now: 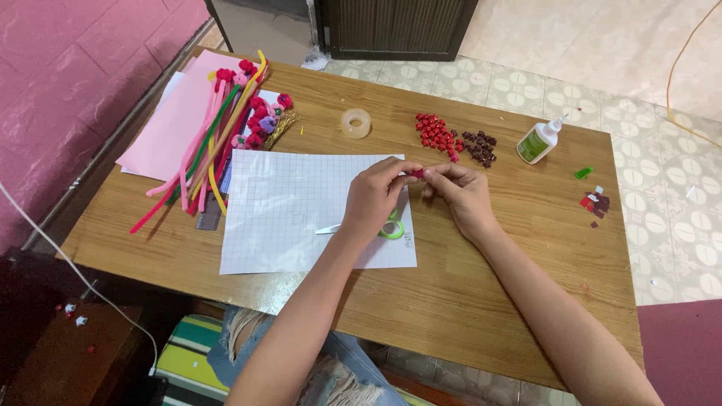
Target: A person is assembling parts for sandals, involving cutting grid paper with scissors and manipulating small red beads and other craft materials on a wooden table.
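Head view, looking down on a wooden table (481, 301). Nearest the viewer, both bare forearms reach up from the lower edge and meet above the table's middle. The left hand (374, 197) and the right hand (460, 194) are each closed to a narrow pinch, and together they hold a small red paper piece (416, 174) between the fingertips, the two hands almost touching. Beneath the left hand lies a white gridded sheet (289, 214), on which rest green-handled scissors (389, 228), partly hidden by that hand, with the pale blade tip pointing left. Beyond the hands, near the far edge, stands a roll of clear tape (356, 122). To its right lie a cluster of small red folded pieces (436, 134) and, just beside it, a cluster of dark maroon folded pieces (481, 147). Farther right, a white glue bottle with a green label (538, 140) lies tilted on its side, and a small green object (583, 172), too small to identify, sits near it, with scraps of red and dark paper (594, 204) close to the right edge. At the far left, a bundle of coloured pipe cleaners (203, 150) lies over pink paper sheets (169, 124), with small red and purple flower-like pieces (263, 120) at its upper end.
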